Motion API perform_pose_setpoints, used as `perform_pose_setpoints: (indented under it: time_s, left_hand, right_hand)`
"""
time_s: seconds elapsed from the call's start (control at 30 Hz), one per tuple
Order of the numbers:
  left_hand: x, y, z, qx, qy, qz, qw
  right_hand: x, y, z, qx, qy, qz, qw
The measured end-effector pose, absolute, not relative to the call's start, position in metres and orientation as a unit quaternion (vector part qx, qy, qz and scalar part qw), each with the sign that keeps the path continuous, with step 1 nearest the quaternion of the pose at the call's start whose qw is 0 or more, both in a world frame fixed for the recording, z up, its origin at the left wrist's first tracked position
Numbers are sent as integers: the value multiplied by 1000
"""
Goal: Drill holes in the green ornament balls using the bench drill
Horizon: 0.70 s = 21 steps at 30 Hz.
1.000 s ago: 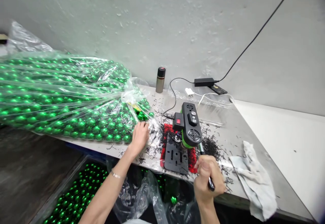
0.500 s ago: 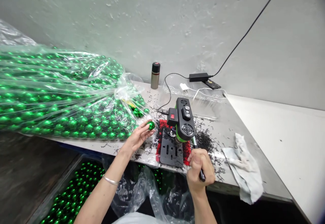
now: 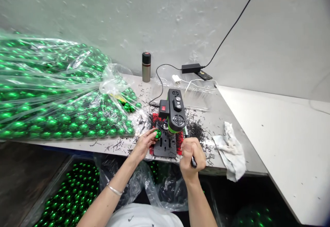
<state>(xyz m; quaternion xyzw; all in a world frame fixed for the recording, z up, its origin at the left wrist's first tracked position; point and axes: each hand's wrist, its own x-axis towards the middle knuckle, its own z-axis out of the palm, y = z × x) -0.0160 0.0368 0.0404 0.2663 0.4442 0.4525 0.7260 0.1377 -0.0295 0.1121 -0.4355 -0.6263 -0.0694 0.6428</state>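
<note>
A shiny green ball is pinched in the fingertips of my left hand, at the left edge of a slotted black base plate. Over that plate stands a black and green machine with round vents, buttons and a red switch. My right hand is wrapped round the black-ended lever handle at the machine's right side. Red material shows beneath the plate, with small black bits scattered around it.
A clear plastic bag full of green balls covers the table's left. Below it stands a lined container of green balls. A bottle, a power adapter and a white charger sit behind; a cloth lies right.
My left hand has brought the green ball rightward to the machine's base plate. My right hand stays on the lever handle. The whole view has shifted slightly.
</note>
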Motion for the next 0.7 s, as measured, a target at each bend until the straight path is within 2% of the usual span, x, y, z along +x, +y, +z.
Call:
perform_pose_setpoints:
  time_s: [0.23, 0.5, 0.7]
  left_hand:
    - [-3, 32, 25, 472, 452, 433, 620]
    - [2, 26, 27, 717, 485, 359, 348]
    - [-7, 25, 20, 786, 422, 352, 283]
  right_hand:
    - [138, -26, 128, -456, -611, -53, 645]
    - [139, -28, 126, -454, -623, -63, 634]
    - [139, -29, 123, -456, -623, -69, 632]
